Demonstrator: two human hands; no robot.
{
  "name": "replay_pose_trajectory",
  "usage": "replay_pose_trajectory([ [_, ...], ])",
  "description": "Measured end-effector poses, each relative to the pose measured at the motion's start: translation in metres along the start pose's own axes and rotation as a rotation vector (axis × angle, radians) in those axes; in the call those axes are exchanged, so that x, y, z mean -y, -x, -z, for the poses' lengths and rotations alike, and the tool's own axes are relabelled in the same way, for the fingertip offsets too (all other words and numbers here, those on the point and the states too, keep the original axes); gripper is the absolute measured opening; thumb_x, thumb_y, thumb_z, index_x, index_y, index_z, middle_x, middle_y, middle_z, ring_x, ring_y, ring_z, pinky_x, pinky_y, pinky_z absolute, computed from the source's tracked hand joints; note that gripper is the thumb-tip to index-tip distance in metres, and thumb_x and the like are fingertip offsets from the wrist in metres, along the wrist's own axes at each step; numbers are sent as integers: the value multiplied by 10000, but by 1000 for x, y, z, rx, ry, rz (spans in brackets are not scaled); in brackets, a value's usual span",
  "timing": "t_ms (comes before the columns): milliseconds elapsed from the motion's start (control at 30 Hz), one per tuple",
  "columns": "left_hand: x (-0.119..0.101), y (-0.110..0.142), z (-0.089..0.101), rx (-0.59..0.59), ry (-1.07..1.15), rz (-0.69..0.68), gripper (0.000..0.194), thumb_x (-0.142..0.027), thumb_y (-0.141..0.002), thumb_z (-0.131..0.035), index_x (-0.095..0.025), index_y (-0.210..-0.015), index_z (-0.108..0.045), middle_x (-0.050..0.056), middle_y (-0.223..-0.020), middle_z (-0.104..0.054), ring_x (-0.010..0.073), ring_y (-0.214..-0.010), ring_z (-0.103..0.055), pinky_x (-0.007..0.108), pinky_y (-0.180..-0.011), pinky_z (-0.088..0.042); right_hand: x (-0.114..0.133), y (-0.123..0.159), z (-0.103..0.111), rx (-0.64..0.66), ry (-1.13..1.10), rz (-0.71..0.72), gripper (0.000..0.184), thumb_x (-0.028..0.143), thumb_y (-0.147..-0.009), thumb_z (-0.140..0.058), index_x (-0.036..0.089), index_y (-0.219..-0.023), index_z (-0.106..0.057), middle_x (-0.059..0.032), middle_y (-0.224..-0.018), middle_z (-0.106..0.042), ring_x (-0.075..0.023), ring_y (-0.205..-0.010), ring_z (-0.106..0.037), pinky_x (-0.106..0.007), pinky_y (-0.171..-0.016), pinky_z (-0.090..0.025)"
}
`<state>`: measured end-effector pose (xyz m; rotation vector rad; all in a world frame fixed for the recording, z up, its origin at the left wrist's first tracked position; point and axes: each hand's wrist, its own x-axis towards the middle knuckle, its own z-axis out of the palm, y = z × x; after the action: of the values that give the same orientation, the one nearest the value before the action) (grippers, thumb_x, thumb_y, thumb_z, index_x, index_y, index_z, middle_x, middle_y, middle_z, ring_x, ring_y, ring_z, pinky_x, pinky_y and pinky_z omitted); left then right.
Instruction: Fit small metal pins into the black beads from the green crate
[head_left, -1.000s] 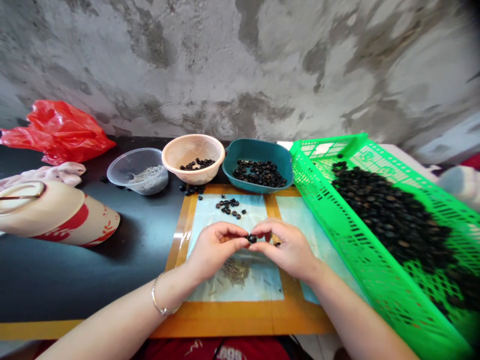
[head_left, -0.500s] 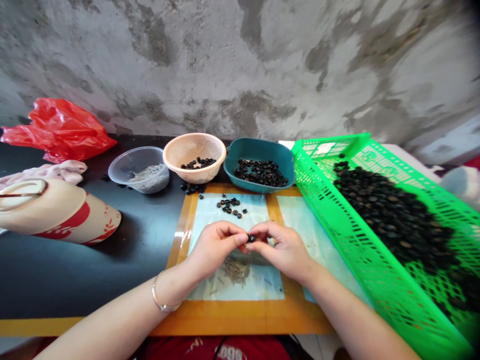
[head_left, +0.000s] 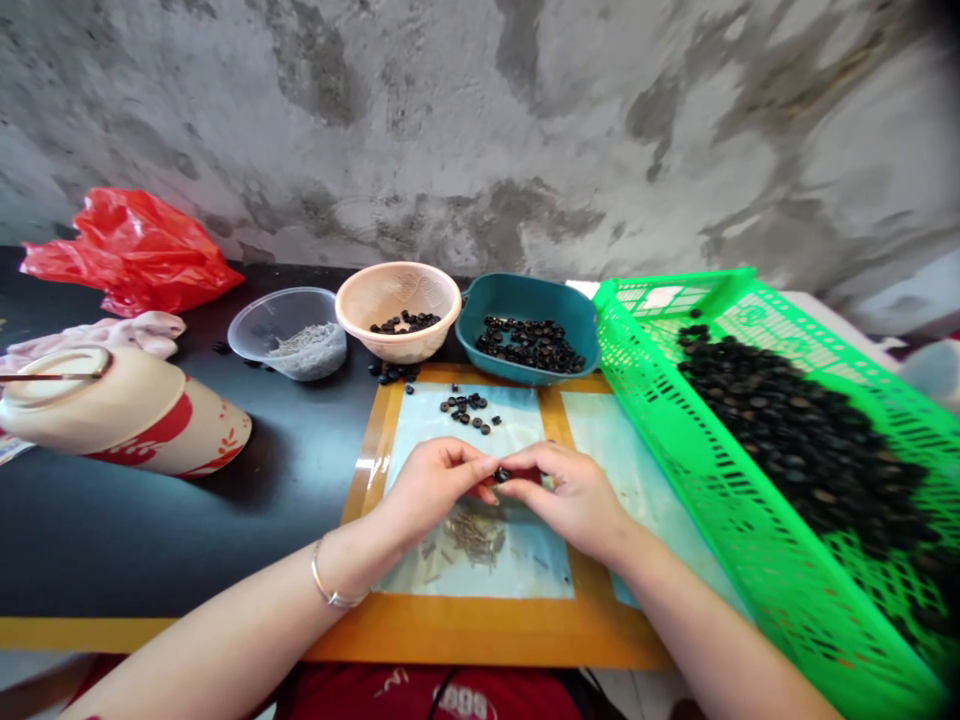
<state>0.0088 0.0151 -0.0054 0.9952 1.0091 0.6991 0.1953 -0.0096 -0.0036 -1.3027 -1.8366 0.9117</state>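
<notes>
Between the fingertips of both hands is a small black round piece (head_left: 502,476), partly covered by the fingers. My left hand (head_left: 442,475) pinches its left side, and my right hand (head_left: 566,490) closes on it from the right. Below them on the pale blue sheet (head_left: 517,575) lies a pile of thin metal pins (head_left: 478,535). Just beyond the hands, several loose black round pieces (head_left: 466,408), some with a centre hole, are scattered on the sheet.
Along the back stand a clear bowl of pins (head_left: 251,325), a peach bowl (head_left: 352,315) and a teal basin (head_left: 480,300) holding black pieces. A green crate (head_left: 697,490) heaped with black pieces is at right. At left are a cup (head_left: 161,420), a glove (head_left: 135,332) and a red bag (head_left: 142,255).
The whole view has shifted slightly, so things on the table appear a little further right. Both hands stay together on the black piece, with only small finger movements.
</notes>
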Motion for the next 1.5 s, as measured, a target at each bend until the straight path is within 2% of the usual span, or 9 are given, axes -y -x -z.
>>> replay_pose_trajectory([
  [100, 1, -1, 0, 5, -29, 11, 283, -408, -752, -719, -135, -707, -661, 23, -576, -696, 125, -548, -629, 234, -622, -476, 0, -1, 0, -21, 55, 69, 94, 163, -767, -733, 203, -852, -727, -9, -738, -676, -166, -683, -608, -303, -664, -489],
  [233, 3, -1, 0, 18, -43, 29, 309, -433, -764, -698, -137, -692, -652, 25, -553, -691, 127, -520, -636, 233, -593, -480, 3, -1, -1, 44, -60, -74, 125, 148, -792, -683, 213, -898, -697, -2, -781, -703, -151, -671, -621, -267, -616, -490],
  [367, 5, -3, 1, 42, -81, 42, 344, -465, -773, -683, -136, -683, -637, 31, -552, -691, 135, -508, -643, 233, -565, -476, 5, 0, -2, 90, -163, -190, 122, 187, -777, -684, 205, -896, -667, -2, -784, -700, -156, -700, -641, -268, -637, -503],
  [533, 5, -3, 3, 47, -170, 19, 350, -469, -806, -643, -139, -692, -634, 38, -551, -694, 144, -518, -643, 239, -571, -471, 4, 1, -2, 111, -209, -251, 76, 215, -763, -681, 195, -825, -643, 7, -728, -672, -141, -650, -617, -253, -596, -476],
  [733, -3, 0, 7, 167, -118, -2, 330, -445, -785, -667, -116, -797, -692, 48, -600, -710, 144, -582, -664, 233, -627, -477, -1, 0, 1, 95, -227, -297, 119, 273, -766, -681, 193, -847, -646, 1, -724, -663, -140, -618, -587, -256, -562, -454],
  [933, -7, 0, 6, 161, 17, 64, 401, -491, -647, -779, -117, -661, -635, 31, -633, -689, 135, -532, -657, 233, -581, -492, 0, 0, 2, 107, -241, -276, 107, 268, -754, -701, 196, -819, -655, 12, -709, -649, -128, -617, -569, -245, -567, -443],
  [1100, -8, 1, 4, 163, -37, 84, 445, -537, -664, -750, -111, -626, -627, 39, -556, -667, 126, -504, -636, 221, -558, -481, -3, 0, -1, 137, -293, -258, 117, 260, -760, -705, 197, -844, -656, 15, -719, -648, -127, -636, -583, -239, -583, -450],
  [1300, -9, 2, 3, 160, -73, 66, 428, -527, -696, -727, -116, -629, -626, 32, -540, -663, 114, -492, -615, 216, -546, -482, 0, 0, 2, 154, -224, -233, 378, 268, -773, -694, 202, -1141, -643, 18, -729, -659, -135, -631, -590, -249, -610, -473],
  [1500, -9, 2, 4, 167, -98, 69, 435, -526, -678, -748, -129, -587, -598, 22, -515, -647, 111, -470, -597, 213, -516, -468, 7, -2, 6, 245, -75, -83, 221, 209, -827, -644, 257, -1024, -730, 1, -926, -741, -164, -784, -654, -256, -732, -504],
])
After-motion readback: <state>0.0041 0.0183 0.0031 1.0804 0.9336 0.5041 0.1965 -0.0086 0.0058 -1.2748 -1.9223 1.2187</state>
